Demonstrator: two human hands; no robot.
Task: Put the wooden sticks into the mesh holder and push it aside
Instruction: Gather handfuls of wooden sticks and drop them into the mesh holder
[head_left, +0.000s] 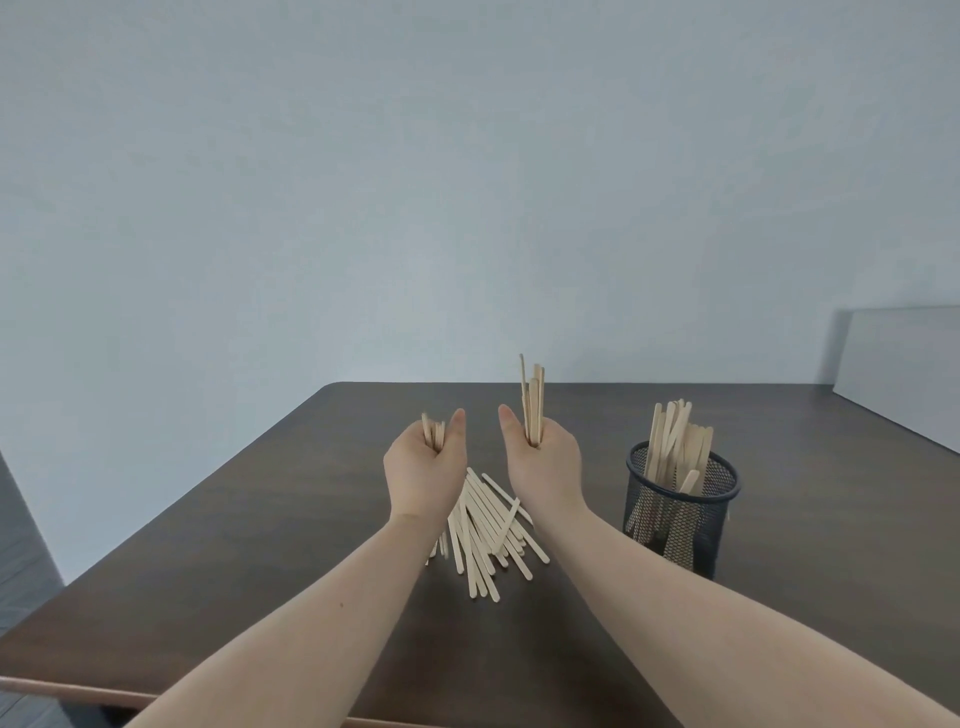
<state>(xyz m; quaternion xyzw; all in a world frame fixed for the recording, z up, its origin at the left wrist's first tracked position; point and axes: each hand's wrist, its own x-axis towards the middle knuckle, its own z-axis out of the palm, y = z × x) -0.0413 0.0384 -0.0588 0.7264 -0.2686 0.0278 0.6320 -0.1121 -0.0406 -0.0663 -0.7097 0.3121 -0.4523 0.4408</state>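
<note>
A bundle of wooden sticks (533, 410) is clenched upright in the right hand (543, 467); a shorter-showing bundle (434, 434) is gripped in the left hand (423, 473). Both are held above the loose pile (485, 530) on the dark table (260, 519). The mesh holder (680, 512), approx. half full w/ sticks, stands well to the right. Risks, as judged: sticks could be snagged on those already inside and spilled, or the light holder tipped if struck at the rim.
</note>
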